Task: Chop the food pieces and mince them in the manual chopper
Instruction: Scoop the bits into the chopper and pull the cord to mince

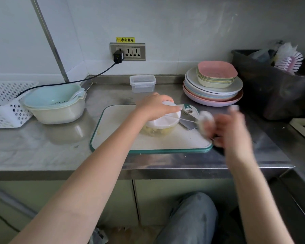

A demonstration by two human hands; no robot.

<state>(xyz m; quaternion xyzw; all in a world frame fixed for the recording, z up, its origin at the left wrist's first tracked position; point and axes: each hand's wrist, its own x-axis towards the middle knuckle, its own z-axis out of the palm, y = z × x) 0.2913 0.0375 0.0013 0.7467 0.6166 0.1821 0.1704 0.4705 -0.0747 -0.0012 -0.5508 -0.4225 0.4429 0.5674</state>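
A manual chopper (161,123) with a white lid and a clear bowl of yellowish food pieces stands on the white cutting board (120,131). My left hand (155,106) lies over the lid and holds it down. My right hand (229,127), blurred by motion, grips the white pull handle (205,118) to the right of the chopper. A thin cord (181,119) runs taut from the lid to that handle. A knife (187,120) lies on the board behind the cord, its blade partly hidden.
A stack of plates and square bowls (213,85) stands at the back right, a clear lidded box (142,83) at the back middle. Nested colander bowls (55,103) and a white basket (5,103) sit left. A dark bin (271,88) with a brush stands far right.
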